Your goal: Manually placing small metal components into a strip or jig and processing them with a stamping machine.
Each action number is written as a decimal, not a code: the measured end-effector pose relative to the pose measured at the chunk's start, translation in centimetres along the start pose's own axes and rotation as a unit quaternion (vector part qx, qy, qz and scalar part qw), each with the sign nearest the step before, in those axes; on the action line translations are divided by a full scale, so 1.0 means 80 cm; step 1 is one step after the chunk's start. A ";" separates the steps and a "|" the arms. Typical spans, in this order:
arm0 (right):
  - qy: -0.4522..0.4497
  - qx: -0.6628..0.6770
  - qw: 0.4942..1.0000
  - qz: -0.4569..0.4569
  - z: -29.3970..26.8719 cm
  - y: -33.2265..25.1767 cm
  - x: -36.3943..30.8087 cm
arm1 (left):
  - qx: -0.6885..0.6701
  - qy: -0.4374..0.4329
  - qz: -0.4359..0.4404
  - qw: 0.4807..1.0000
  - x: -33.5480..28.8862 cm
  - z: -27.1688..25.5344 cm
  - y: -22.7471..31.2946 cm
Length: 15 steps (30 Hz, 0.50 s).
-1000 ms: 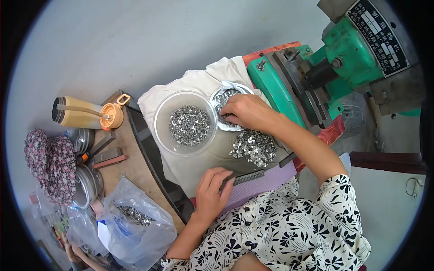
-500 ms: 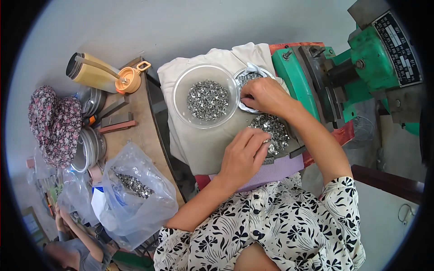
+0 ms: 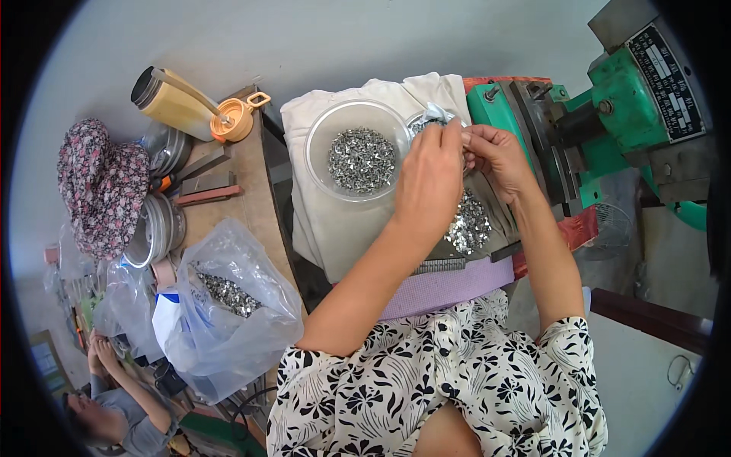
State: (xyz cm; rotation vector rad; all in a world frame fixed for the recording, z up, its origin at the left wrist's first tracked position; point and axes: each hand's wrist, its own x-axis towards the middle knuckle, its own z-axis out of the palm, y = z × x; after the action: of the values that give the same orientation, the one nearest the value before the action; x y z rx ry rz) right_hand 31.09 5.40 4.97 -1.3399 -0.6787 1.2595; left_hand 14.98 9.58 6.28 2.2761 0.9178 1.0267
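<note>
My left hand (image 3: 431, 181) and my right hand (image 3: 499, 161) meet over the far right of the cloth, fingertips pinched together. Whatever lies between the fingers is too small or hidden to make out. Behind them, a small round dish (image 3: 414, 122) with a pale crumpled piece (image 3: 437, 113) in it is mostly covered by my fingers. Below my hands, a heap of small shiny metal pieces (image 3: 470, 225) lies on the cloth. Left of my left hand stands a clear round plastic tub (image 3: 312, 156) holding many small bent metal parts (image 3: 361, 160).
A green press machine (image 3: 499, 114) stands to the right. On the wooden bench (image 3: 263, 206) at left are a yellow bottle (image 3: 179, 107), a flowered cloth cap (image 3: 103, 183), metal bars (image 3: 209, 194) and a plastic bag (image 3: 221, 350) of metal pieces. Another person (image 3: 137, 411) sits at lower left.
My left hand has moved up and right from the metal heap to meet my right hand. My right hand has drawn back right from the dish. The view has shifted slightly.
</note>
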 end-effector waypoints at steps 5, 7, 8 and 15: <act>0.005 0.098 0.995 0.026 0.000 0.003 0.000 | -0.114 -0.032 -0.068 0.991 0.013 0.006 -0.008; 0.014 0.104 0.994 0.032 0.002 0.004 0.000 | -0.105 -0.023 -0.075 0.991 0.013 0.005 -0.009; 0.023 0.109 0.993 0.034 0.005 0.004 -0.001 | -0.114 -0.002 -0.070 0.991 0.014 0.009 -0.012; 0.085 0.041 0.995 -0.010 0.028 0.010 -0.010 | -0.074 -0.022 -0.082 0.994 0.023 0.004 -0.016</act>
State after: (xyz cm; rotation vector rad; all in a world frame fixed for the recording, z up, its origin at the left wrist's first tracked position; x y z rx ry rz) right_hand 28.57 5.21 4.87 -1.3523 -0.5150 1.1297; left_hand 15.61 11.76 6.10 2.0558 0.9599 0.9370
